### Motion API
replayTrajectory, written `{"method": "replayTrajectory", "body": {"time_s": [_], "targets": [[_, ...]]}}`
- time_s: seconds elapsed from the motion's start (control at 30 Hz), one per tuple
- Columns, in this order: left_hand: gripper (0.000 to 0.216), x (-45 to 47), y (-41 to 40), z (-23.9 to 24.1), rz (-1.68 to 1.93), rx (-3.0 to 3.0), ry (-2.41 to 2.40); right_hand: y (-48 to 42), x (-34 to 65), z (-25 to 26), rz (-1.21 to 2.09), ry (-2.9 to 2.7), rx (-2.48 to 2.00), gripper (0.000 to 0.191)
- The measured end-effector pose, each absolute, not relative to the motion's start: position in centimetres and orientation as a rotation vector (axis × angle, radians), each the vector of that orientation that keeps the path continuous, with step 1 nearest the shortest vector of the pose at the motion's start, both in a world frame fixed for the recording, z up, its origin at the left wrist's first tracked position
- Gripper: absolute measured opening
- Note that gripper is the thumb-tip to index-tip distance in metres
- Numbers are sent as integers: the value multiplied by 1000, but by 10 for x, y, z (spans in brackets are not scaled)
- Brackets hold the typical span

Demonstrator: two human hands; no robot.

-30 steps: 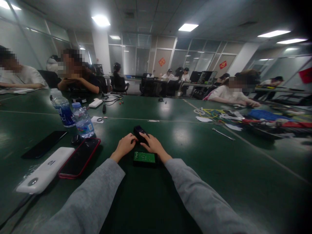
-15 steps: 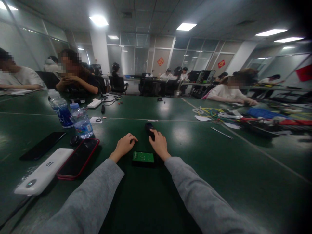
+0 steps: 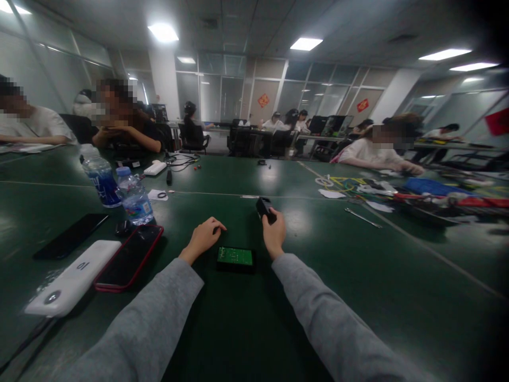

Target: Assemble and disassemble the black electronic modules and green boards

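In the head view, my right hand grips a small black box-shaped device by its near end, thumb on the left side. The device is tilted, and its far end has a grey part; its exact kind I cannot tell. My left hand rests by the table surface with thumb and forefinger apart, holding nothing. Between and just nearer than my hands lies a green circuit board set in a black case. The board faces up and neither hand touches it.
To the left lie a red-edged phone, a white power bank with a cable, a black phone and two water bottles. A wrench and tangled cables lie to the right. Several people sit beyond.
My right hand has moved right with the black device, turning it and raising it from the table. The left hand and the circuit board have stayed in place.
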State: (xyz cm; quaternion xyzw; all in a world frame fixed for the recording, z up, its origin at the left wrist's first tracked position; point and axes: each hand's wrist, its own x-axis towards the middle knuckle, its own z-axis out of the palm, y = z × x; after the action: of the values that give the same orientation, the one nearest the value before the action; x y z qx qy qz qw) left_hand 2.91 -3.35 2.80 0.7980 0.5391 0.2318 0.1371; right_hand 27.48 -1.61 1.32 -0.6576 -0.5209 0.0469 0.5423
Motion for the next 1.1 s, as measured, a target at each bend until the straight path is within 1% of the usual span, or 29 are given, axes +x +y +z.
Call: {"method": "replayTrajectory", "body": {"time_s": [0.17, 0.33, 0.43, 0.6, 0.8, 0.87, 0.93, 0.97, 1.03, 1.1], "targets": [[27, 29, -34, 29, 650, 2302, 1567, -23, 270, 24, -154, -1386, -1378, 35], [26, 30, -34, 29, 654, 2295, 1586, -29, 255, 24, -256, -1752, -1366, 30], [26, 30, -34, 29, 658, 2294, 1577, -29, 253, 20, -297, -1852, -1438, 27], [26, 29, -33, 26, 706, 2317, 1550, -28, 256, 16, -329, -1820, -1598, 24], [26, 29, -31, 26, 697, 2280, 1561, -33, 253, 24, -312, -1678, -1518, 28], [25, 29, -29, 25, 713, 2256, 1564, -33, 251, 34, -248, -1640, -1441, 29], [26, 28, -26, 23, 736, 2232, 1562, -33, 250, 50, -103, -1722, -1326, 27], [26, 27, -25, 22, 746, 2223, 1557, -34, 250, 60, 19, -1814, -1262, 26], [27, 26, -22, 20, 758, 2211, 1545, -38, 249, 81, 363, -2060, -1130, 28], [27, 25, -20, 19, 763, 2209, 1535, -45, 249, 97, 738, -2307, -1027, 34]]}}
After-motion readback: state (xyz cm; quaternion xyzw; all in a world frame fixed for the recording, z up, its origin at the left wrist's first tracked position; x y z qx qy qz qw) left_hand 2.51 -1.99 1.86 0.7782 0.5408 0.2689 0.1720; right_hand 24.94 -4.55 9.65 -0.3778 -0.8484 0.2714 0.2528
